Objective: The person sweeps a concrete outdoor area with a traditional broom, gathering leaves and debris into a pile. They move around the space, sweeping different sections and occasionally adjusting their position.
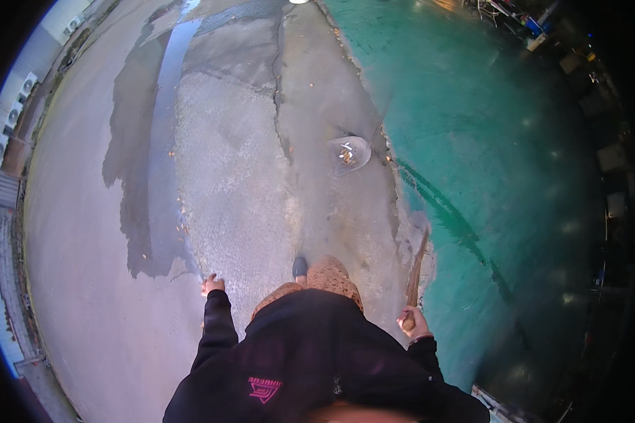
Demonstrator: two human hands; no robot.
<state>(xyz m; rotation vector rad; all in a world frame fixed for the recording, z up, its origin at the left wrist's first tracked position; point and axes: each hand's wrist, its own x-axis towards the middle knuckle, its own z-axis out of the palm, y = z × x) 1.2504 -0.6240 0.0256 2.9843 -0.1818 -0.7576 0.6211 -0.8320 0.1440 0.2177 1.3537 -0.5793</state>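
Note:
My right hand (413, 323) is closed round the near end of a brown wooden stick (418, 268). It slants forward over the edge between grey and green ground, and I cannot tell what is at its far end. My left hand (212, 284) hangs out to the left, holding nothing I can see, its fingers loosely bent and apart. Ahead on the concrete lies a greyish scoop (360, 156), apart from both hands. Inside it is a small heap of white and brown litter (346, 153).
Cracked grey concrete (233, 134) runs ahead, with a wet strip (165, 127) on its left. Green-coated floor (501, 141) with dark tyre marks (444, 208) lies to the right. Outdoor fan units (14, 113) line the far-left wall. Clutter (533, 28) stands at the far right.

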